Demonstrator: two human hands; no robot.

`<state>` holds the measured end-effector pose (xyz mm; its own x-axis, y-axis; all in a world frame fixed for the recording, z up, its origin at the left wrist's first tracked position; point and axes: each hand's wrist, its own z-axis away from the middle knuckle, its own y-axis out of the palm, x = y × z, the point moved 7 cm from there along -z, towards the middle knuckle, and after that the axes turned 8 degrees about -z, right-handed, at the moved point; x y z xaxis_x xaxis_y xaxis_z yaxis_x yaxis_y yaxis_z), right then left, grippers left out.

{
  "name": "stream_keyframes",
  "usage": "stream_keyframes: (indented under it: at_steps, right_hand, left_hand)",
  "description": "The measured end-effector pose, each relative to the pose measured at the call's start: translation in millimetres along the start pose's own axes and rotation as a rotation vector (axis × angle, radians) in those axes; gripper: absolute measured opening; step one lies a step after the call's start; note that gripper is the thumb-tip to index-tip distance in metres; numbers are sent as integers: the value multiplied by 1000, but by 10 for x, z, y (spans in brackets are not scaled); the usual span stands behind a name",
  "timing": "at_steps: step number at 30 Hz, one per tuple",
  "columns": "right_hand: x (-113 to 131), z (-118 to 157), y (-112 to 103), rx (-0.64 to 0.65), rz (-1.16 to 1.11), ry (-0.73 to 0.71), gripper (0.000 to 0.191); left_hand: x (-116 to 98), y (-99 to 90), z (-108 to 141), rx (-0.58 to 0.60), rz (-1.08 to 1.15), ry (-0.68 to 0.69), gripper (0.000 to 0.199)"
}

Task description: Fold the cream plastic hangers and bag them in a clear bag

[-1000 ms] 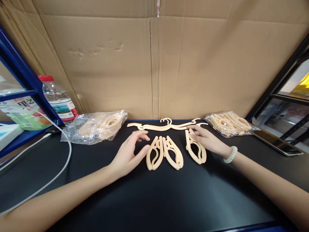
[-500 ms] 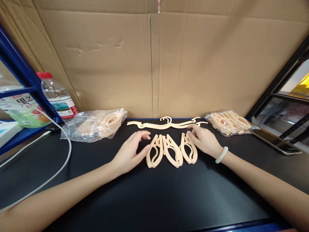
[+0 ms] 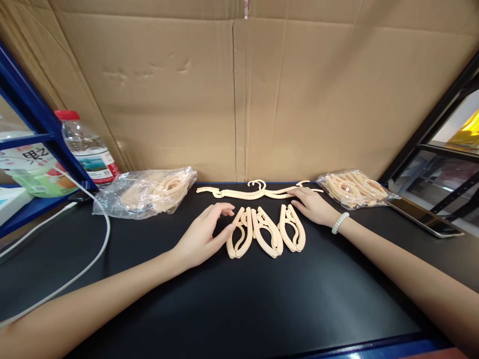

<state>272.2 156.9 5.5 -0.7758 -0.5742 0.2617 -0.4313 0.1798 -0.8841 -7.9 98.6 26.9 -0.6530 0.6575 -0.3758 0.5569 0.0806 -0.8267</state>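
Observation:
Three cream folding hangers lie folded in a row on the black table: a left one [image 3: 231,244], a middle one [image 3: 264,239] and a right one [image 3: 301,238]. Behind them, unfolded hangers [image 3: 243,194] stretch along the back, their hooks upward. Beside the left folded hanger is my left hand [image 3: 204,237], fingers curved and apart, thumb tip at the hanger's edge. My right hand [image 3: 316,205] rests at the right arm of the unfolded hangers, fingers extended over it; contact is hard to make out. A pale coiled band circles the right wrist.
Clear plastic bags of folded hangers lie at the back left [image 3: 149,192] and back right [image 3: 354,189]. A phone [image 3: 426,218] is at the right, a red-capped bottle [image 3: 90,149] at the left. A white cable [image 3: 101,254] curves over the left side. Cardboard [image 3: 168,99] stands behind.
My right hand has moved back from the right folded hanger to the right arm of the unfolded hangers. My left hand has hardly moved.

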Motion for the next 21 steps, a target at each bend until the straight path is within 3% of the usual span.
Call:
stream_keyframes:
  at_steps: [11,16,21]
  right_hand:
    - [131,-18,-98,-95,-124,-42,14]
    - [169,19,-253,-175,-168,9,13]
    - [217,96,-515,-307,-166,66,15]
  left_hand:
    - [-7,-14,-2,-7,11,-15,27]
    - [25,-55,1,-74,46,-29,26]
    - [130,-138,-9,-188,202,-127,17]
